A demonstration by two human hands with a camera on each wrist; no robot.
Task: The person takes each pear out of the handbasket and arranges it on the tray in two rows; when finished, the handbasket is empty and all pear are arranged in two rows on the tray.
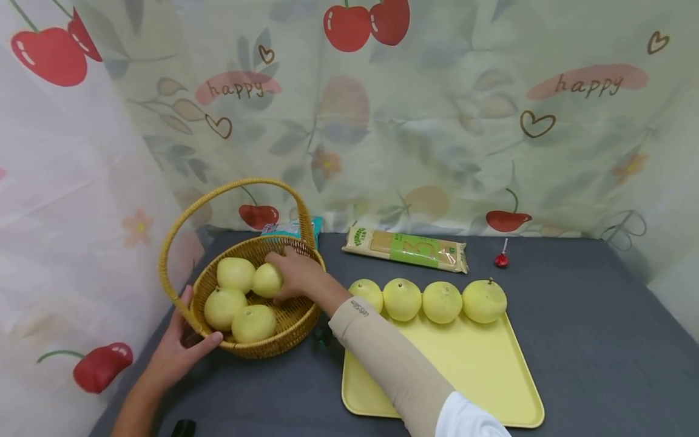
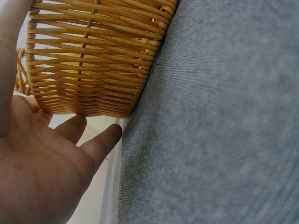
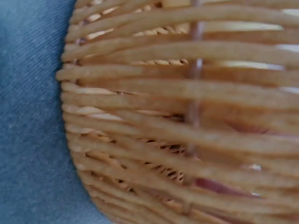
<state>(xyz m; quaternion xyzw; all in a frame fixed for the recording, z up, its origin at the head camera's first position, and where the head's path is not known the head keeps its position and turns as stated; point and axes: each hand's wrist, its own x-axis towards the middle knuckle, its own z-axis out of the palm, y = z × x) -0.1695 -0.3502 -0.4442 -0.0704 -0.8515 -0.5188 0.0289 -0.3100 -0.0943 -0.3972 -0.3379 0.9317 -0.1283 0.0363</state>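
Note:
A yellow-green pear (image 1: 267, 280) sits in the wicker basket (image 1: 275, 347), and my right hand (image 1: 299, 274) grips it from above and from the right. Several other pears, such as one at the front (image 1: 253, 323), lie around it. My left hand (image 1: 182, 340) rests against the basket's left side, its thumb at the rim near the handle's foot. In the left wrist view the left fingers (image 2: 105, 142) stretch out, spread, along the woven wall (image 2: 93, 60). Close wicker (image 3: 187, 116) fills the right wrist view and hides most of the right hand.
Several pears (image 1: 402, 299) line the far edge of a yellow tray (image 1: 469, 370) on the right. Behind are a noodle packet (image 1: 405, 249), a blue packet (image 1: 284, 228) and a red lollipop (image 1: 501, 260). A dark object (image 1: 184, 428) lies at the near edge. Printed curtains surround the table.

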